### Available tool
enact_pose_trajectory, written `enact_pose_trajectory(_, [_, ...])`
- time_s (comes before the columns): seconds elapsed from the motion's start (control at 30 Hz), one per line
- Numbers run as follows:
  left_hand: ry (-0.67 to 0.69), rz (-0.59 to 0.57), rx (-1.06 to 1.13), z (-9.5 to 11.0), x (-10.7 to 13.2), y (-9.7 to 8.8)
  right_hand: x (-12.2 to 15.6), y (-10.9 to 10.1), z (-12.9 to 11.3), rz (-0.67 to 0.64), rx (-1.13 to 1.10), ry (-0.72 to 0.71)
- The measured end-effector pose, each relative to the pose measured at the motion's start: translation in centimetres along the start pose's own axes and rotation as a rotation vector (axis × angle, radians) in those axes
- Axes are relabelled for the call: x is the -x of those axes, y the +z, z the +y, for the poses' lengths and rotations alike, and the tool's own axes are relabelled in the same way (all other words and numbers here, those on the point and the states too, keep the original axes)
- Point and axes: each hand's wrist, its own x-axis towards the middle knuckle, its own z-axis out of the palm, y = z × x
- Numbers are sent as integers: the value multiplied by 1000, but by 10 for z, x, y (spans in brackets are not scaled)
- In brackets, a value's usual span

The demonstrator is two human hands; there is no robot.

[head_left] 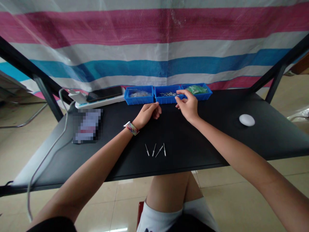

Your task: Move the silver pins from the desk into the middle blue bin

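My right hand (187, 104) reaches to the front rim of the middle blue bin (168, 95), which holds several small metal pins; its thumb and forefinger are pinched together at the rim, and what they hold is too small to make out. My left hand (147, 113) rests on the black table (217, 141) just in front of the left blue bin (139, 95), fingers curled into a loose fist. Several metal pins (155, 150) lie side by side on the table near its front edge. A woven band is on my left wrist.
A third blue bin (198, 90) with green parts stands at the right of the row. A white oval object (247, 120) lies at the right. A power strip (96, 100) with a dark phone on it, a cable and a blurred card (87, 125) are at the left.
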Motion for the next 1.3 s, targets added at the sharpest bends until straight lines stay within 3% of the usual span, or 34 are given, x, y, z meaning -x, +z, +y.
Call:
enact_pose_trajectory(0.23, [-18, -2, 1, 3, 0, 0, 15, -7, -17, -142, 193, -202])
enact_pose_trajectory(0.43, [2, 26, -13, 3, 2, 0, 42, -1, -40, -672, 128, -336])
enact_pose_trajectory(0.53, [3, 34, -6, 2, 1, 0, 59, 4, -57, -822, 64, -478])
enact_pose_trajectory(0.7, [-11, 24, 18, 0, 1, 1, 81, 8, -77, -1029, 79, -593])
enact_pose_trajectory(0.83, [-9, 26, 15, 0, 1, 1, 79, 6, -78, -1073, 280, -668])
enact_pose_trajectory(0.97, [-9, 27, 5, 0, 1, 1, 74, 4, -74, -1063, 360, -647])
enact_pose_trajectory(1.2, [-9, 31, 19, -1, 0, -1, 66, 5, -71, -1081, 239, -530])
enact_pose_trajectory(1.3, [-7, 38, 28, 0, 0, -1, 54, -1, -64, -1026, 126, -385])
